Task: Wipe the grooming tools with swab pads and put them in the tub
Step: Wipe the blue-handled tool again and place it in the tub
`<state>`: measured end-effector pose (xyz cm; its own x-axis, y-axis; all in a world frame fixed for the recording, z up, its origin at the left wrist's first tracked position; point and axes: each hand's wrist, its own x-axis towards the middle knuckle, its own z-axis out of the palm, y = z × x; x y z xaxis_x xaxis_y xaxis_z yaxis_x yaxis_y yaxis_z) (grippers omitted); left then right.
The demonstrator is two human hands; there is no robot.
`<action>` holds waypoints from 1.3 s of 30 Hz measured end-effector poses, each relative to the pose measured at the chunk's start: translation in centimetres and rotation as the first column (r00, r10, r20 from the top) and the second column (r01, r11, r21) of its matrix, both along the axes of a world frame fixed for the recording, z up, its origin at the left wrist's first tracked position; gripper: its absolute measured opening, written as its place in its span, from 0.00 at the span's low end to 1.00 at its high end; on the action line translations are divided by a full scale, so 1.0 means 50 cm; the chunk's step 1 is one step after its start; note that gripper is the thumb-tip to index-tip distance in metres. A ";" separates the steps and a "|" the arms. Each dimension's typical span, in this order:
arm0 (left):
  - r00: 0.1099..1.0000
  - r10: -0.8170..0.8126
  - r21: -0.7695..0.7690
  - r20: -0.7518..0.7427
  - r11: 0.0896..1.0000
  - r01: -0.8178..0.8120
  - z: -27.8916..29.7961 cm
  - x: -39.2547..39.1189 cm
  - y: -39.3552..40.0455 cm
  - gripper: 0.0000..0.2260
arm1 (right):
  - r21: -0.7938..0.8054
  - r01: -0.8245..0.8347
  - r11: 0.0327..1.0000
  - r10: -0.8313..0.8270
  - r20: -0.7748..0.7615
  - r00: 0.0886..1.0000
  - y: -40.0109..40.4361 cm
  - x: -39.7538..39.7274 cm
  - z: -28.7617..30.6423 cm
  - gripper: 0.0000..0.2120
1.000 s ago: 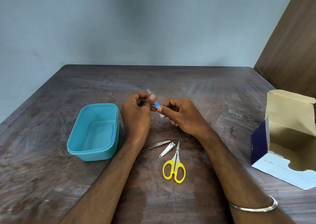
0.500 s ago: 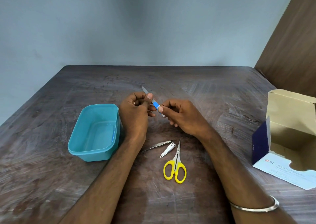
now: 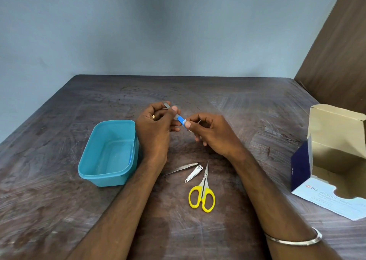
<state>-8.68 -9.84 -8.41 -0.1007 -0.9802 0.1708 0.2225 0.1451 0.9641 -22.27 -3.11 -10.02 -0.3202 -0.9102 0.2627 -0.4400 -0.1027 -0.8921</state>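
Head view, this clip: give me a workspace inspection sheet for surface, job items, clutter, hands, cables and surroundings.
Surface: dark scuffed wooden table.
Job's things: teal plastic tub left of the forearms; I cannot tell whether anything lies in it. Slim metal file with blue handle held above the table. Metal tweezers, small steel nail clipper and yellow-handled scissors lie between the forearms.
Clutter: open cardboard swab box at right.
Hands: left hand grips the file's metal end; right hand pinches its blue handle.
Cables: nothing seen.
Surroundings: grey-blue wall; brown wood panel at right.
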 end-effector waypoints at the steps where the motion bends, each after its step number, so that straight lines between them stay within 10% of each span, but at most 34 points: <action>1: 1.000 0.003 -0.008 0.014 1.000 -0.003 -0.002 0.000 0.000 0.06 | -0.008 0.006 1.000 -0.006 -0.010 1.000 0.000 0.001 0.000 0.05; 19: 0.885 0.329 -0.294 0.329 0.927 -0.235 0.002 -0.002 0.021 0.11 | -0.147 0.102 0.984 -0.151 -0.376 0.914 -0.008 0.021 0.000 0.09; 39: 0.944 0.273 -0.132 0.184 0.959 -0.251 0.008 -0.001 0.020 0.11 | -0.040 0.068 0.997 -0.077 -0.350 0.934 -0.001 0.010 0.007 0.07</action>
<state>-8.71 -8.82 -8.00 0.1146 -0.9538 0.2777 -0.0308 0.2760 0.9607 -21.76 -3.14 -9.64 -0.2681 -0.8791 0.3941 -0.7317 -0.0803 -0.6769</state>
